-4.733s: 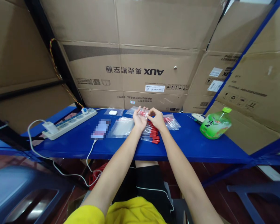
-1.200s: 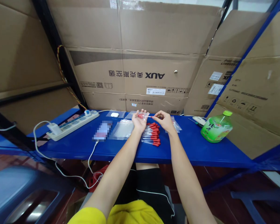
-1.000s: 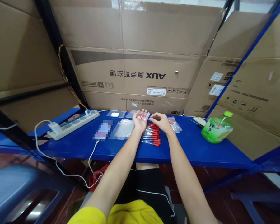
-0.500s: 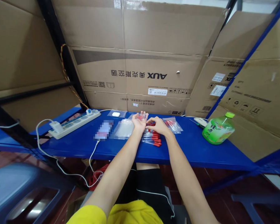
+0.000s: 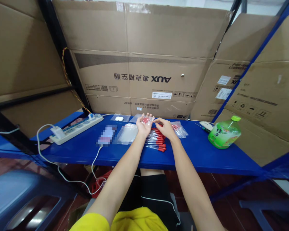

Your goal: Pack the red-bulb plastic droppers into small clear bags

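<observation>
My left hand [image 5: 144, 127], palm up with the fingers curled, holds a small clear plastic bag [image 5: 146, 120] that shows red pieces inside. Close on its right, my right hand [image 5: 165, 128] has thumb and fingertips pinched together at the bag's right edge. Below the hands lies a row of droppers [image 5: 156, 141] with clear tubes and red bulbs pointing right; my right hand hides part of the row. Flat clear bags [image 5: 127, 134] lie left of my left wrist. Another clear bag with red pieces [image 5: 179, 129] lies right of my right hand.
On the blue shelf [image 5: 183, 157] are a phone [image 5: 107, 134] on a white cable, a power strip [image 5: 77, 128] and a white earbud case [image 5: 119, 118] at left. A green bottle [image 5: 225, 133] stands at right, with a white-handled tool [image 5: 206, 125] behind it. Cardboard [image 5: 139, 38] walls the back.
My right hand has shifted slightly right and its fingertips have risen from near my left palm to the bag's edge. More red shows in my left palm, and more droppers are uncovered.
</observation>
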The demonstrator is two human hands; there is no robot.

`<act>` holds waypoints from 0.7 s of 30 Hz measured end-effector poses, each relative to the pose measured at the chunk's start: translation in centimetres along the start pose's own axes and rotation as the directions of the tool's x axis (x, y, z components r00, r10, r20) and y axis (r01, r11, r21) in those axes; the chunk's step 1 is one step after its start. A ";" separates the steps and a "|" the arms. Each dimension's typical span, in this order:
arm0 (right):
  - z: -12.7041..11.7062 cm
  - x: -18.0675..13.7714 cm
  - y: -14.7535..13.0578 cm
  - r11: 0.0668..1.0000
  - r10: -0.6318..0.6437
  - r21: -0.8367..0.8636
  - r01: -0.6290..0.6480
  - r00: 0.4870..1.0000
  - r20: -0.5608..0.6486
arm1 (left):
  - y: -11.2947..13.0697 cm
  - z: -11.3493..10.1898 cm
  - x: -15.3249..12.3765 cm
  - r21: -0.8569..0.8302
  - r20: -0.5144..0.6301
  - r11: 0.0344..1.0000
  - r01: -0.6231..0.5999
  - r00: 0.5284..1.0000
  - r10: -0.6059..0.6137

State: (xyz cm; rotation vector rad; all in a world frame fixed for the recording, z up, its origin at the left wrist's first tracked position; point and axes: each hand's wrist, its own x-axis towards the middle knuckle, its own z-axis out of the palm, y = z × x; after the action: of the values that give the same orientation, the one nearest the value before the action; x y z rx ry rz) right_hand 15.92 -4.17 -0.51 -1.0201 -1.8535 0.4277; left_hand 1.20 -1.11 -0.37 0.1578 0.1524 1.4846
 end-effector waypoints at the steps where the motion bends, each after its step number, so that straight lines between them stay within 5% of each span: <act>1: 0.0 0.0 0.0 1.000 0.002 -0.004 -0.002 1.000 -0.020 | -0.1 0.0 -0.1 0.006 0.002 1.000 0.004 1.000 -0.004; 12: -0.4 0.2 0.4 0.948 0.117 -0.247 -0.203 0.940 -0.321 | -0.9 0.7 -0.8 0.125 0.043 0.982 0.144 0.988 -0.151; 21: -0.8 0.1 -0.3 0.988 -0.039 -0.155 0.023 0.994 -0.100 | -0.5 0.5 -0.8 0.161 0.023 0.981 0.112 0.993 -0.118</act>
State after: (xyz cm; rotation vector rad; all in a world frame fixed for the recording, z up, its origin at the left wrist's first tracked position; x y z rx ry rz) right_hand 16.46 -4.34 0.12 -1.0943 -1.8287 0.2122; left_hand 1.74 -1.94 0.03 0.2968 0.2505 1.3537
